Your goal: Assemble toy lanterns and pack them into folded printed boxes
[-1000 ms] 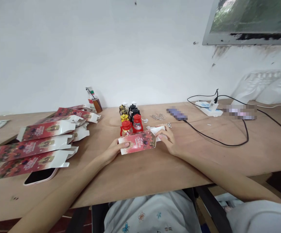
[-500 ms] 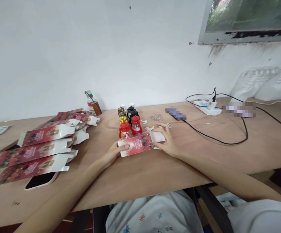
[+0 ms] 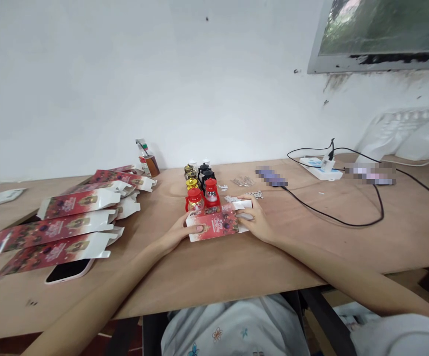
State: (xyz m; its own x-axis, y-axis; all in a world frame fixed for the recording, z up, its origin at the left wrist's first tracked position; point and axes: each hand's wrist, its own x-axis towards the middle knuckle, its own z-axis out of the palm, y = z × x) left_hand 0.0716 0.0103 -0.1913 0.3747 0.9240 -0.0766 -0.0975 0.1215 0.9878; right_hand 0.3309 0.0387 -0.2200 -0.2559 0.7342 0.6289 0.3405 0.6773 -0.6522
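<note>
A red printed carton [image 3: 216, 223] is held just above the table's front part. My left hand [image 3: 180, 231] grips its left end, with the thumb lying on the printed face. At the opposite end, the fingers of my right hand [image 3: 258, 222] are closed on the white flaps [image 3: 244, 205]. Right behind the carton stand small lanterns: a red lantern [image 3: 194, 199], a second red lantern [image 3: 211, 191], a gold lantern [image 3: 192, 183] and black lanterns [image 3: 207, 176]. Small white pieces [image 3: 253, 195] lie beyond my right hand.
Flattened red cartons [image 3: 57, 226] are piled at the left, partly over a phone [image 3: 69, 270]. A bottle of brown liquid [image 3: 149, 164] stands by the wall. On the right are another phone [image 3: 273, 177], a black cable [image 3: 333, 220] and a power strip [image 3: 321, 169].
My right hand's fingers have come down and folded around the flaps at the carton's right end. The left hand keeps its hold. The whole view has shifted slightly.
</note>
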